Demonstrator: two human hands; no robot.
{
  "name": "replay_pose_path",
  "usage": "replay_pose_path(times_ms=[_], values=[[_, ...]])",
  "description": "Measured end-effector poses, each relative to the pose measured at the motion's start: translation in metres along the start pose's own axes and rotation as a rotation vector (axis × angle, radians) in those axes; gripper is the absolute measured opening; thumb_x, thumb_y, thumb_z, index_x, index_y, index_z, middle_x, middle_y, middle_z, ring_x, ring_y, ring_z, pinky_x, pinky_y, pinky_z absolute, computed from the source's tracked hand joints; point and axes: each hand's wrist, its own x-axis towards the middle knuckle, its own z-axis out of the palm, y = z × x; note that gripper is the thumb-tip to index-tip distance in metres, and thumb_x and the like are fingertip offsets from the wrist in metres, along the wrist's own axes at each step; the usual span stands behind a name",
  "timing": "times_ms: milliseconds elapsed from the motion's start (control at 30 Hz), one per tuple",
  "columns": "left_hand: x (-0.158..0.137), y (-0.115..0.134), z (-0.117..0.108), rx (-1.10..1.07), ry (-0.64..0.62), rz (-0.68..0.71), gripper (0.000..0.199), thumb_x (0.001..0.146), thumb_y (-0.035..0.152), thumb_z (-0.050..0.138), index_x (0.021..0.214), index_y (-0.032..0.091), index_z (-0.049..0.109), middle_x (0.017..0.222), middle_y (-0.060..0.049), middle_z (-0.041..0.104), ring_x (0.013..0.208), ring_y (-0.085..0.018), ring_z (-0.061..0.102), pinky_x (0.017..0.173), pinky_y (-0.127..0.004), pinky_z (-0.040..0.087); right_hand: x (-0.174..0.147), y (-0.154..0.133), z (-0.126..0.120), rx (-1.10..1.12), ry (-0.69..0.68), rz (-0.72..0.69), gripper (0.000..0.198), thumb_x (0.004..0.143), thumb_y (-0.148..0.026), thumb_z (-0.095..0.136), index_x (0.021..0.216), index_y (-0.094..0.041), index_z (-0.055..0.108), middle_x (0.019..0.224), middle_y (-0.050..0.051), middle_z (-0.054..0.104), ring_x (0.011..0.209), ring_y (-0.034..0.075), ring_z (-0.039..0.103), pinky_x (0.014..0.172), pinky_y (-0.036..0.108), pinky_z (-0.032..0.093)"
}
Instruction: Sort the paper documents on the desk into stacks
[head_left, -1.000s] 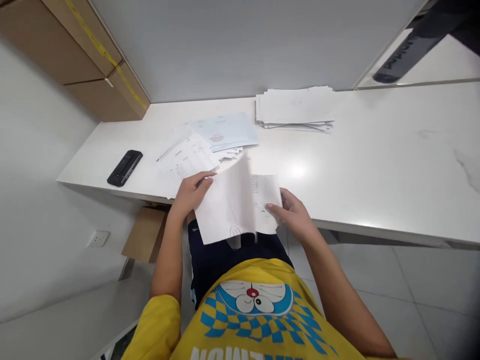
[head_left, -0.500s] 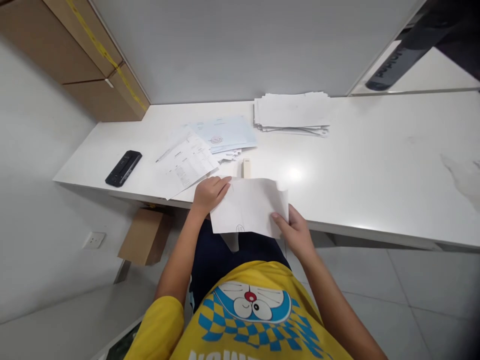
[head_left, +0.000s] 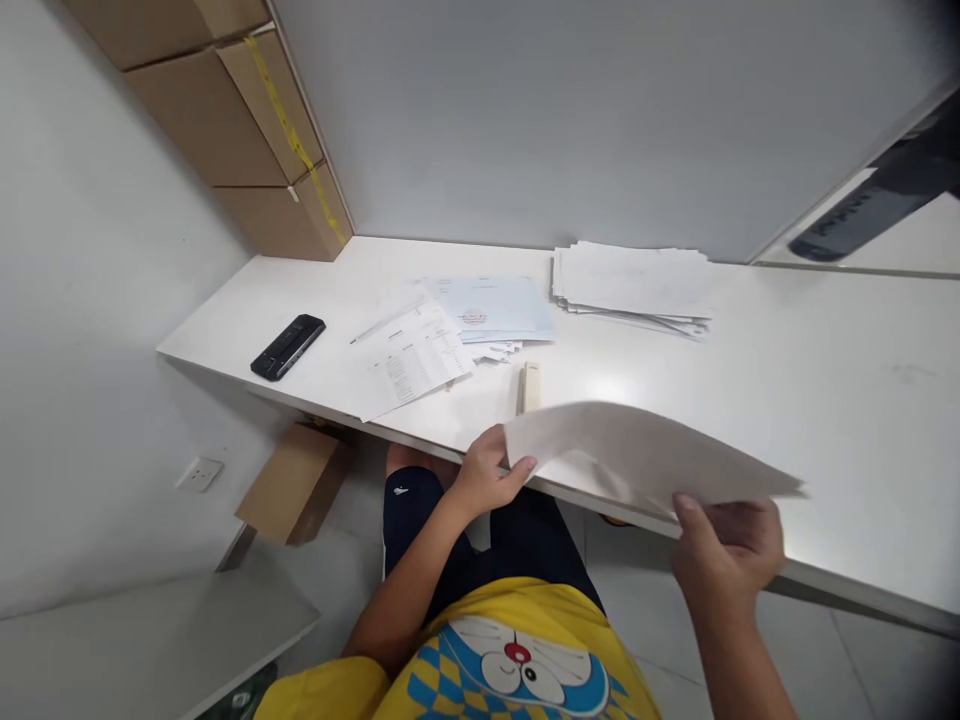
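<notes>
A white sheet of paper (head_left: 637, 452) is stretched between my two hands above the front edge of the desk, bowed upward along its length. My left hand (head_left: 489, 470) pinches its left end, thumb on the near side. At the right end, my right hand (head_left: 727, 545) grips the lower edge with thumb and curled fingers. Just behind the sheet lies a small cream-coloured block (head_left: 529, 386), its near end covered by the paper. Farther back are printed sheets (head_left: 416, 355) overlapping a pale blue document (head_left: 491, 305) with a round red stamp.
A stack of white papers (head_left: 634, 278) sits against the back panel. On the left of the white desk (head_left: 840, 400) lies a black phone (head_left: 288, 347). Cardboard boxes (head_left: 281, 215) fill the back left corner; another box (head_left: 292, 485) is below the desk. A dark object (head_left: 862, 220) protrudes at the upper right.
Both hands have moved right with the sheet, the right hand farther. The paper was held fairly flat and now bows out lengthwise. The view has shifted too.
</notes>
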Motion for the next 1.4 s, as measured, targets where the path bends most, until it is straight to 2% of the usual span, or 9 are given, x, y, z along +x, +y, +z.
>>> replay_pose_path(times_ms=[300,433,533,633,733,900,1033,1233,1400], values=[[-0.012,0.017,-0.008,-0.085,-0.011,-0.027,0.034,0.090,0.049,0.054,0.105,0.021,0.066,0.091,-0.010,0.066,0.085,-0.026,0.064,0.082,-0.041,0.052,0.009,-0.002,-0.009,-0.074,-0.122,0.006,0.035,0.072,-0.046,0.074,0.092,-0.018,0.067,0.090,0.007,0.068,0.094,0.027,0.063,0.087,0.040,0.051],[-0.040,0.016,-0.010,-0.290,0.224,-0.094,0.039,0.085,0.055,0.060,0.102,0.021,0.066,0.083,-0.006,0.064,0.075,-0.022,0.060,0.071,-0.034,0.050,0.014,-0.024,-0.020,-0.276,-0.425,0.183,0.034,0.070,-0.050,0.073,0.088,-0.021,0.070,0.074,0.004,0.067,0.072,0.024,0.062,0.059,0.031,0.051],[-0.060,0.003,-0.005,-0.459,0.387,-0.273,0.043,0.081,0.057,0.064,0.102,0.020,0.064,0.073,-0.002,0.061,0.064,-0.017,0.056,0.063,-0.029,0.046,0.019,-0.033,-0.020,-0.380,-0.623,0.371,0.037,0.065,-0.050,0.074,0.091,-0.023,0.071,0.072,0.003,0.068,0.066,0.024,0.063,0.051,0.029,0.048],[-0.077,-0.008,0.000,-0.489,0.455,-0.397,0.043,0.082,0.053,0.065,0.110,0.021,0.061,0.065,0.002,0.056,0.054,-0.013,0.049,0.055,-0.025,0.042,0.024,-0.029,-0.015,-0.382,-0.604,0.468,0.046,0.062,-0.050,0.073,0.099,-0.023,0.071,0.081,0.004,0.072,0.074,0.027,0.067,0.054,0.031,0.051],[-0.086,-0.010,-0.001,-0.371,0.503,-0.369,0.034,0.086,0.047,0.063,0.108,0.021,0.062,0.065,0.001,0.056,0.054,-0.013,0.050,0.054,-0.024,0.042,0.030,-0.017,-0.012,-0.345,-0.558,0.496,0.051,0.062,-0.049,0.072,0.105,-0.022,0.070,0.084,0.005,0.074,0.073,0.027,0.068,0.056,0.032,0.052],[-0.055,0.005,-0.014,0.035,0.221,-0.038,0.022,0.092,0.033,0.055,0.105,0.023,0.069,0.085,-0.008,0.068,0.081,-0.023,0.065,0.076,-0.038,0.052,0.042,-0.010,-0.015,-0.340,-0.534,0.545,0.050,0.062,-0.046,0.072,0.105,-0.021,0.069,0.086,0.006,0.075,0.075,0.028,0.070,0.060,0.034,0.054],[-0.001,0.017,-0.017,0.343,0.015,0.107,0.042,0.089,0.031,0.059,0.132,0.028,0.058,0.129,-0.012,0.063,0.123,-0.032,0.057,0.105,-0.049,0.043,0.042,-0.019,-0.016,-0.318,-0.597,0.507,0.041,0.063,-0.045,0.072,0.098,-0.023,0.071,0.082,0.005,0.075,0.073,0.028,0.070,0.059,0.035,0.055],[0.036,0.008,-0.015,0.722,0.009,-0.177,0.062,0.094,0.040,0.048,0.148,0.015,0.032,0.148,-0.018,0.048,0.139,-0.035,0.043,0.111,-0.055,0.037,0.038,-0.018,-0.018,-0.304,-0.659,0.482,0.043,0.067,-0.046,0.070,0.103,-0.022,0.068,0.085,0.006,0.075,0.075,0.027,0.070,0.061,0.034,0.055],[0.033,0.003,-0.017,0.824,-0.134,-0.149,0.047,0.094,0.039,0.051,0.136,0.018,0.049,0.151,-0.012,0.047,0.146,-0.033,0.032,0.117,-0.053,0.030,0.031,-0.018,-0.025,-0.224,-0.663,0.514,0.051,0.068,-0.051,0.072,0.109,-0.021,0.066,0.096,0.008,0.074,0.083,0.028,0.069,0.069,0.034,0.056]])
